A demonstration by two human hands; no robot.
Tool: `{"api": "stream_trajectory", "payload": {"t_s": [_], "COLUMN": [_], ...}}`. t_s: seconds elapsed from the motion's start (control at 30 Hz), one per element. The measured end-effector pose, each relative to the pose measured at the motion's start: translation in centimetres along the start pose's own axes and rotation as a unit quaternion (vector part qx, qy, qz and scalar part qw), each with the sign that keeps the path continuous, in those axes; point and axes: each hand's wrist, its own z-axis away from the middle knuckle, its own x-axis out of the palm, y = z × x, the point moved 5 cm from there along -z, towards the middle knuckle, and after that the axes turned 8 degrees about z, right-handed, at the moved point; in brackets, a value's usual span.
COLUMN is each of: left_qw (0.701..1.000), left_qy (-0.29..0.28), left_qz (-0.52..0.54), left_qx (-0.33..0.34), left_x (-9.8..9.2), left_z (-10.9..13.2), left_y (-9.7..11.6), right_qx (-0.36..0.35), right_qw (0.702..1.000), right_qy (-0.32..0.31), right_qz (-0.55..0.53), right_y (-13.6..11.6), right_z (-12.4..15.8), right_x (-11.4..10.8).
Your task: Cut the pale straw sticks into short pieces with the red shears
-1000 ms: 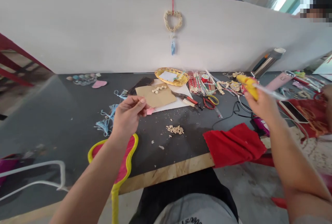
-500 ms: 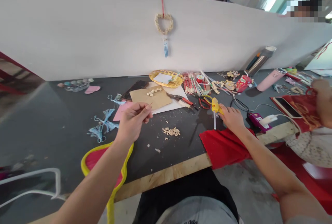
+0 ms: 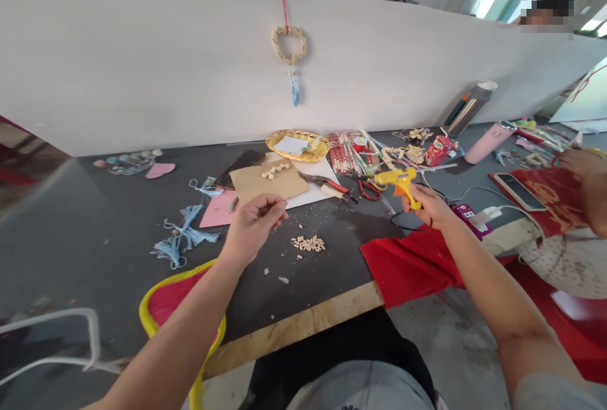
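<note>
My right hand [image 3: 430, 205] is closed around the handle of a yellow hot glue gun [image 3: 396, 178], whose nozzle points left above the table. My left hand [image 3: 258, 223] is in a pinch, thumb against fingers. A thin tip shows at the fingertips, too small to name. Just right of that hand lies a pile of short pale wooden pieces [image 3: 309, 243]. Behind it, a brown sheet [image 3: 246, 183] carries a small cluster of pale pieces [image 3: 275, 171]. Pliers with red handles [image 3: 327, 183] lie beside the sheet.
A red cloth [image 3: 403, 264] covers the table's front edge. Blue tassels [image 3: 190, 226] lie at left, near a yellow-rimmed pink piece [image 3: 175, 296]. Behind are a wicker basket [image 3: 308, 155], a pink bottle [image 3: 490, 142] and a purple power strip [image 3: 469, 219]. Another person's hand [image 3: 588, 176] is at right.
My right hand has raised the glue gun off the table area and turned its nozzle to the left. My left hand keeps its pinch, nearly still. The view has shifted slightly.
</note>
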Motion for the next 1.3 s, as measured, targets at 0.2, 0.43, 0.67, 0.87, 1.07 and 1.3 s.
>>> {"api": "stream_trajectory", "payload": {"t_s": [0.2, 0.43, 0.67, 0.87, 1.07, 1.3], "left_qw": [0.999, 0.999, 0.997, 0.991, 0.99, 0.991], "left_qy": [0.022, -0.003, -0.03, -0.045, -0.011, 0.013], "left_qz": [-0.02, -0.048, -0.072, -0.128, -0.139, -0.131], "left_qx": [0.019, -0.006, -0.007, -0.012, -0.027, -0.036], "left_x": [-0.6, -0.5, 0.3, -0.7, -3.1, -3.6], "left_z": [-1.6, -1.0, -0.1, 2.4, 4.0, 4.2], "left_y": [-0.4, -0.9, -0.8, 0.4, 0.0, 0.0], "right_qx": [0.117, 0.024, -0.034, 0.003, -0.021, -0.002], "right_qw": [0.971, 0.808, 0.735, 0.7, 0.706, 0.722], "right_qy": [-0.171, -0.022, -0.027, -0.095, -0.078, 0.041], "right_qz": [0.116, 0.589, 0.677, 0.708, 0.703, 0.69], "right_y": [2.7, -0.1, -3.5, -1.7, -2.0, -4.0], "right_z": [1.0, -1.4, -7.3, -11.7, -12.3, -14.5], "right_x": [1.5, -0.8, 4.1, 6.1, 4.8, 1.0]}}
